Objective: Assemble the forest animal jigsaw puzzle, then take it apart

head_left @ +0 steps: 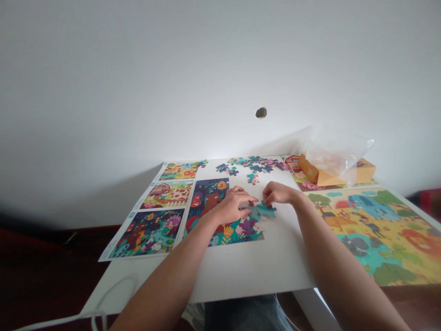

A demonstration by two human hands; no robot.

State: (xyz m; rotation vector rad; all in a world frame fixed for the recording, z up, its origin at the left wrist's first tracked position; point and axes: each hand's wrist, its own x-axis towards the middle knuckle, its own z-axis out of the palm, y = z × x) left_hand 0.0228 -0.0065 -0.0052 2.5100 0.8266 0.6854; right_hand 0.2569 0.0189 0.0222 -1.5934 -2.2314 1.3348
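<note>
My left hand (230,207) rests on a partly assembled jigsaw puzzle (227,232), with its fingertips reaching toward my right hand (277,193). Curled fingers of my right hand sit just above a cluster of teal puzzle pieces (262,212) at the puzzle's right edge. Whether either hand grips a piece is hidden by the fingers. Several loose jigsaw pieces (250,164) lie scattered on the white table (268,271) beyond my hands, out of reach of neither touching them.
Printed picture sheets (148,233) lie at the table's left. A large assembled animal jigsaw puzzle (375,230) lies at the right, with an orange cardboard box (330,170) and a clear plastic bag (334,154) behind it. A white wall stands behind the table.
</note>
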